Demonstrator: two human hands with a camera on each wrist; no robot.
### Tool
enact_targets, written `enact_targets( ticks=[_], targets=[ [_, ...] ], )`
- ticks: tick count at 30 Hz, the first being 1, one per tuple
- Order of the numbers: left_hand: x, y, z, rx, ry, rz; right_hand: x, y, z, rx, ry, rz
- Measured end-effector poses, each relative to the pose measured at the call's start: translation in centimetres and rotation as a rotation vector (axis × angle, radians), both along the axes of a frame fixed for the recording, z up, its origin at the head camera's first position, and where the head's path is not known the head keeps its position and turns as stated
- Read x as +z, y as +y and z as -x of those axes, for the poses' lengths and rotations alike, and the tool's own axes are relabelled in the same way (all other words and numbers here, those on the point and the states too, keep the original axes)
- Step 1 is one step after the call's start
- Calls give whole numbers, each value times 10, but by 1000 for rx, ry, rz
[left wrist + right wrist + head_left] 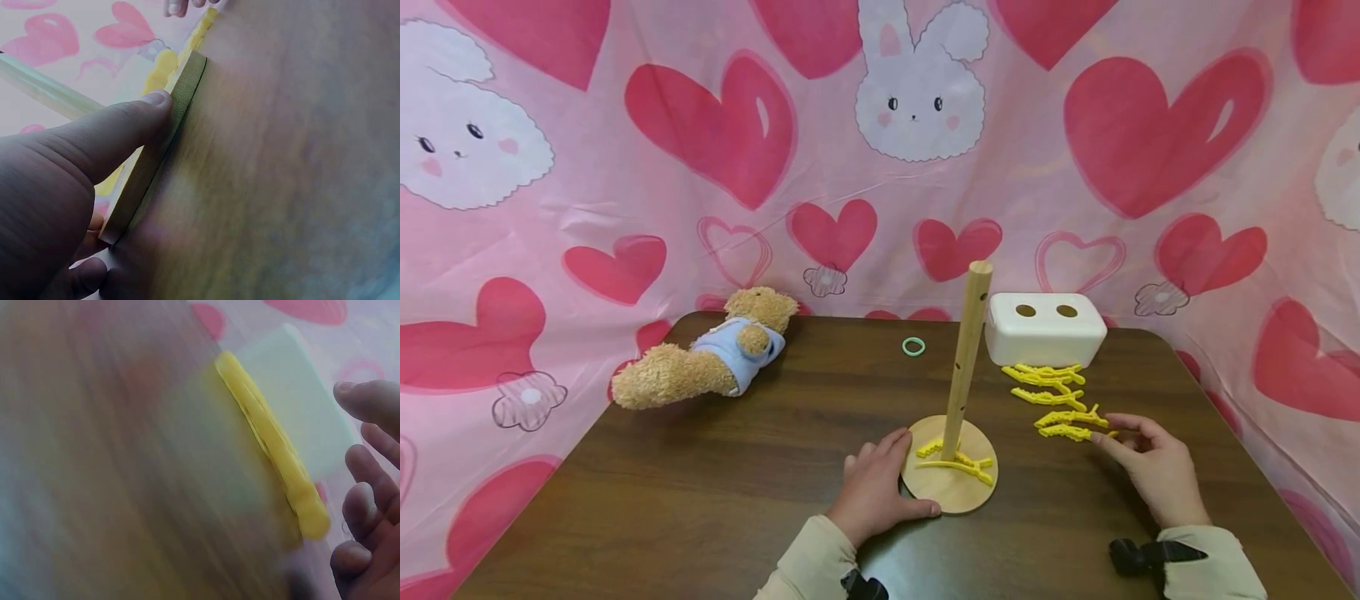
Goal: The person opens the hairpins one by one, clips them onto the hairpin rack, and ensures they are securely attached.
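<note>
Left hand [874,487] grips the wooden post stand [967,358] by its round base, thumb on rim. Two yellow hair clips [976,471] lie on that base. Right hand [1157,467], digits parted, holding nothing, is at the loose yellow clips [1045,398] right of the stand. White box [1047,343] behind-right of stand; teddy bear [733,358] behind-left.

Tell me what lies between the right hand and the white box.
Several yellow pieces on the table; the head view shows them between the right hand and the white box.
</note>
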State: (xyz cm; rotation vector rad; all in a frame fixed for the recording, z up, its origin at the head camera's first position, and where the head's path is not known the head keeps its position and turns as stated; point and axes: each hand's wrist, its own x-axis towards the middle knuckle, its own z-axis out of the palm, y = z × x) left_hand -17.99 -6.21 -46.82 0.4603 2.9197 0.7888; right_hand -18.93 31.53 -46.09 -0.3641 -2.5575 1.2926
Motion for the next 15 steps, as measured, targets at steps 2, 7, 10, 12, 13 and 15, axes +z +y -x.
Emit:
enact_targets(
  ticks=[2,7,10,12,13,15],
  targets=[
    [0,0,0,1,0,0,-1,7,1,25,-35,-27],
    [1,1,0,3,-4,2,-4,21,2,119,-96,-105],
    [1,1,0,1,0,0,-3,26,3,166,-106,-116],
    [1,1,0,0,4,-1,-3,28,3,195,-121,-121],
    [1,0,0,-1,6,-3,-3,28,3,206,-129,-120],
    [0,0,0,1,5,-5,-3,30,4,227,-152,-115]
  ],
)
